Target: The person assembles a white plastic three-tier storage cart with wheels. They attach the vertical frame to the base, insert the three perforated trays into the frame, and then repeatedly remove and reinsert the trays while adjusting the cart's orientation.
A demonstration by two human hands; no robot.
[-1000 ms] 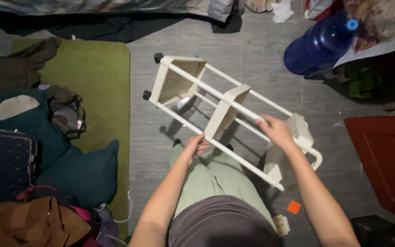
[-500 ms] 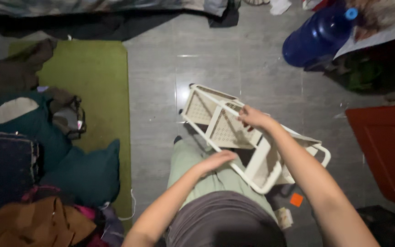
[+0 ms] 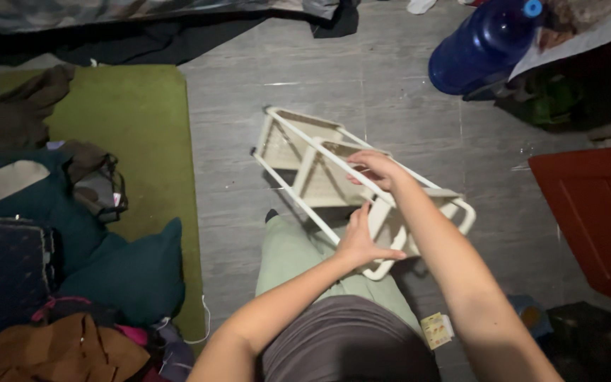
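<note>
A cream-white plastic shelf rack (image 3: pixel 319 173) lies tipped on its side across the grey floor (image 3: pixel 390 92), its long rails running from the upper left down toward the person's lap, with its slotted trays standing on edge between them. The near end rests against the person's pale green trouser leg (image 3: pixel 288 251).

The right hand (image 3: pixel 376 168) comes over the top of the rack, and its grip is curled around the upper rail about midway along. The left hand (image 3: pixel 362 244) sits lower, at the near end, palm against the frame with the fingers spread along a rail rather than wrapped round it; its grip is open, pressing more than clasping.

Just beside the person's right side, a small yellowish packet (image 3: pixel 436 330) lies on the floor. Farther off to the upper right, a big blue water bottle (image 3: pixel 479 46) lies on its side, and a red-brown panel (image 3: pixel 595 212) fills the right edge. To the left, a green mat (image 3: pixel 143 141) covers the floor, with dark teal cushions (image 3: pixel 121 272) and a heap of clothes (image 3: pixel 58 350) piled along its near side.
</note>
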